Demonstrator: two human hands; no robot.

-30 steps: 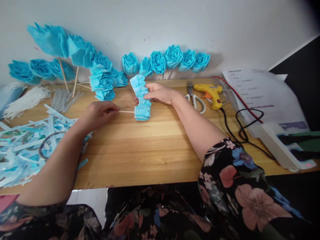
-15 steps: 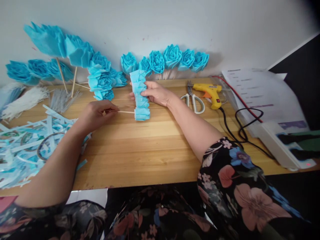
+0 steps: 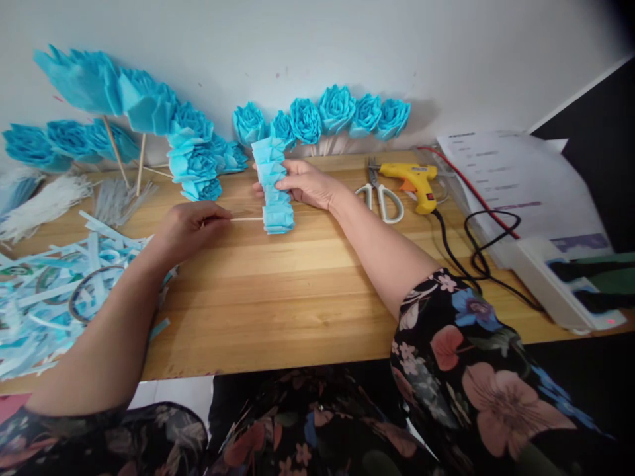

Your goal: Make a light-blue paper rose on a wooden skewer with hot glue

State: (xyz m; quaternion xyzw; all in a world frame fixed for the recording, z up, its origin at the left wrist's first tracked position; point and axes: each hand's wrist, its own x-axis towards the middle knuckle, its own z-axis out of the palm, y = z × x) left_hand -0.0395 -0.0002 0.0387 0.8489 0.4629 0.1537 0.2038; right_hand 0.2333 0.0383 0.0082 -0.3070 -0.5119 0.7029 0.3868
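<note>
Between the thumb and fingers of my right hand (image 3: pixel 310 185) is a pleated strip of light blue crepe paper (image 3: pixel 270 165), hanging roughly upright above the table. The lower end of this strip is wrapped around the tip of a thin wooden stick (image 3: pixel 248 219). My left hand (image 3: pixel 193 228) pinches the stick's other end, and the stick lies nearly level. Some of the right fingers are hidden behind the paper. Finished blue paper roses (image 3: pixel 196 162) lie just beyond my hands.
More roses (image 3: pixel 337 109) lean along the wall. At the right are scissors (image 3: pixel 381 198), a yellow glue gun (image 3: pixel 414 182) with a black cord, printed sheets (image 3: pixel 526 192) and a white power strip (image 3: pixel 560 284). Paper scraps (image 3: pixel 54 291) and tape rolls cover the table's left side.
The view has shifted slightly, so most things sit a little further left. Both hands keep their grips; the paper strip and stick look almost unchanged.
</note>
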